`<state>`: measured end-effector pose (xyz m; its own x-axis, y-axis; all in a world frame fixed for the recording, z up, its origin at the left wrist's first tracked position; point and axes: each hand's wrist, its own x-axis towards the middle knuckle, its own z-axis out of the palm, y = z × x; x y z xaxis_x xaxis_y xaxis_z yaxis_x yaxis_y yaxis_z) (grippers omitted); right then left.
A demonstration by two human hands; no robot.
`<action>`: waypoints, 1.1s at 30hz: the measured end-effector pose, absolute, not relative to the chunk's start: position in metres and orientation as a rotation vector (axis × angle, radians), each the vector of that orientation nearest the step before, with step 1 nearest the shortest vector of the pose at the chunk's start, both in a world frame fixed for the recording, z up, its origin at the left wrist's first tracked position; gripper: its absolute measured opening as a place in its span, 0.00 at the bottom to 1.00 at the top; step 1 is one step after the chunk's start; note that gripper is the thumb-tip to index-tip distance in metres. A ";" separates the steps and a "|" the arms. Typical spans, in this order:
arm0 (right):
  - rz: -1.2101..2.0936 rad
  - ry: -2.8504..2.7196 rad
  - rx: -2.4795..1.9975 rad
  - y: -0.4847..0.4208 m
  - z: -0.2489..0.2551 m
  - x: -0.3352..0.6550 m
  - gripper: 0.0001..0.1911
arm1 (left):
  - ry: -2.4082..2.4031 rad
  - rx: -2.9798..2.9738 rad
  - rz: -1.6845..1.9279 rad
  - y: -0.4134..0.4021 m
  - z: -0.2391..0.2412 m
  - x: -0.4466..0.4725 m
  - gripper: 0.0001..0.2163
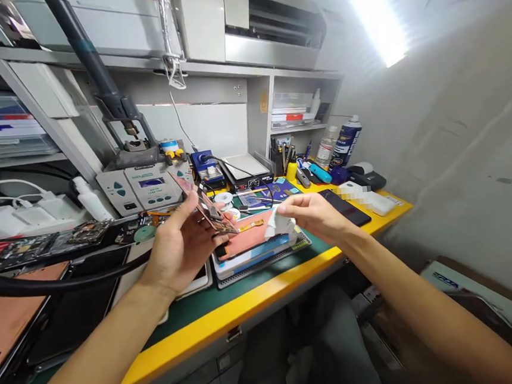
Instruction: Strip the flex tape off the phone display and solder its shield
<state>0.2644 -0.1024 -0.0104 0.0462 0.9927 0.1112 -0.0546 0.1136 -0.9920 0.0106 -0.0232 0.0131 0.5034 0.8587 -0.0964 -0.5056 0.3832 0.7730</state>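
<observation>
My left hand (180, 246) grips a copper-coloured phone display panel (207, 205), tilted up above the bench. My right hand (314, 214) pinches a small white wipe (279, 224), held close to the panel's right end. Below both hands, another copper-backed panel (251, 237) lies on a stack of flat trays (262, 257) on the green mat (194, 308).
A soldering station (148, 186) with a dark fume hose (87, 57) stands behind. Phone boards and screens (40, 241) lie at left. A dark phone (344, 207), bottles (345, 142) and tools sit at right. The bench has a yellow front edge (248, 312).
</observation>
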 end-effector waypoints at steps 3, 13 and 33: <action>1.084 -1.184 -1.169 -0.111 -0.002 0.270 0.08 | 0.506 0.780 0.921 -0.022 0.014 0.008 0.16; 1.051 -1.125 -1.262 -0.118 0.016 0.270 0.10 | 0.311 0.881 0.890 -0.021 0.008 0.007 0.13; 1.203 -1.272 -1.361 -0.103 0.021 0.246 0.09 | 0.250 0.858 0.789 -0.028 0.005 0.009 0.13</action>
